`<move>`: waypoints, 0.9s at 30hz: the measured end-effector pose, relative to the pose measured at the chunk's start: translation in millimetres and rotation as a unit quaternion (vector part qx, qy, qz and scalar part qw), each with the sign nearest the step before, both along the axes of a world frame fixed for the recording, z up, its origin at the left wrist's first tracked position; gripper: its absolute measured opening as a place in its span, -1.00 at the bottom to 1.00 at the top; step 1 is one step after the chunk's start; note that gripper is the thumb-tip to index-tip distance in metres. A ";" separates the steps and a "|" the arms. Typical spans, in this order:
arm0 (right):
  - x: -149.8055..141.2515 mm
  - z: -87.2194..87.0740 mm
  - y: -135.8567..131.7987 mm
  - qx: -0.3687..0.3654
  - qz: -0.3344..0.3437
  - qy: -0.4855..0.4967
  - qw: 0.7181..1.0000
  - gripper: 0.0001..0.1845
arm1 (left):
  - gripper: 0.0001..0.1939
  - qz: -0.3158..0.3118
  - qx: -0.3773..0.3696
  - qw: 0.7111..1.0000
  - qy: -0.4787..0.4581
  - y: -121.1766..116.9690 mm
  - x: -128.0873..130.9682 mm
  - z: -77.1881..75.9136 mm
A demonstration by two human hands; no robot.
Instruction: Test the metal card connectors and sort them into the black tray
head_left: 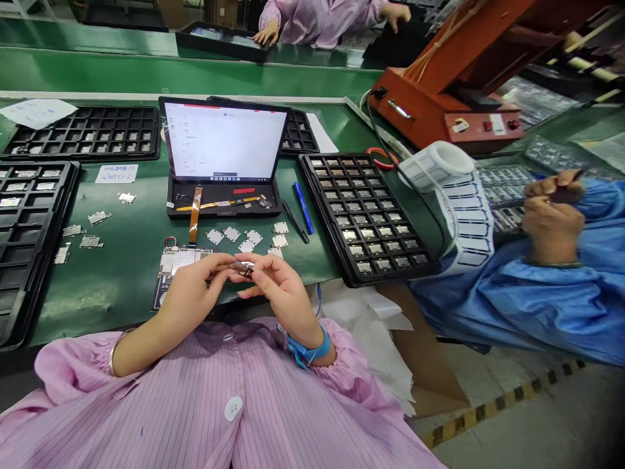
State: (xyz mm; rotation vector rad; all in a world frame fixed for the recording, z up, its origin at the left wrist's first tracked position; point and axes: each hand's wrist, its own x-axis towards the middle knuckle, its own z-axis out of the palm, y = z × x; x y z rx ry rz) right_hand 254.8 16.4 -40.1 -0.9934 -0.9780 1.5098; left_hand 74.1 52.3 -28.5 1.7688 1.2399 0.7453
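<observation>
My left hand (188, 293) and my right hand (278, 290) meet close to my chest, both pinching one small metal chip part (243, 266) between fingertips. A blue strap circles my right wrist, a thin bangle my left. Just behind the hands a circuit board (176, 262) lies on the green bench, with several loose metal shields (247, 238) beside it. A tablet (223, 140) with a lit white screen stands in a black fixture, an orange flex cable hanging from it.
Black trays of small parts sit at right (366, 215), at left (24, 228) and at back left (88, 133). Tweezers and a blue pen (303, 207) lie between tablet and tray. A blue-sleeved person (551, 215) works at right beside a label roll (442, 163); another person sits opposite.
</observation>
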 end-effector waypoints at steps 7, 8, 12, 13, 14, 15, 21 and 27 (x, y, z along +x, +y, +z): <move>31.6 -13.4 10.1 0.020 -0.172 -0.071 0.982 -0.77 | -0.53 0.044 0.007 0.999 0.016 -0.3 -12.8 -3.3; 41.3 -18.2 11.4 0.045 -0.244 -0.112 0.962 -0.75 | -0.55 0.071 0.034 0.996 0.039 1.6 -22.6 -0.1; 73.9 -43.8 21.5 0.059 -0.382 -0.237 0.891 -0.66 | -0.71 0.200 0.102 0.958 0.180 17.4 -78.1 12.6; 79.2 -48.9 24.9 0.052 -0.377 -0.248 0.891 -0.64 | -0.70 0.232 0.104 0.939 0.232 22.6 -94.8 14.4; 83.4 -52.1 27.8 0.046 -0.374 -0.257 0.890 -0.64 | -0.69 0.259 0.102 0.918 0.284 27.8 -111.5 15.6; 86.4 -53.2 29.8 0.032 -0.365 -0.265 0.892 -0.64 | -0.69 0.276 0.098 0.899 0.326 32.7 -127.2 16.0; 77.5 -28.5 25.9 -0.022 -0.348 -0.241 0.906 -0.80 | -0.73 0.237 0.079 0.902 0.352 54.3 -174.9 6.4; 29.7 -3.4 11.1 0.068 -0.267 -0.252 0.928 -0.84 | -0.89 0.210 0.033 0.938 0.273 53.9 -172.4 4.3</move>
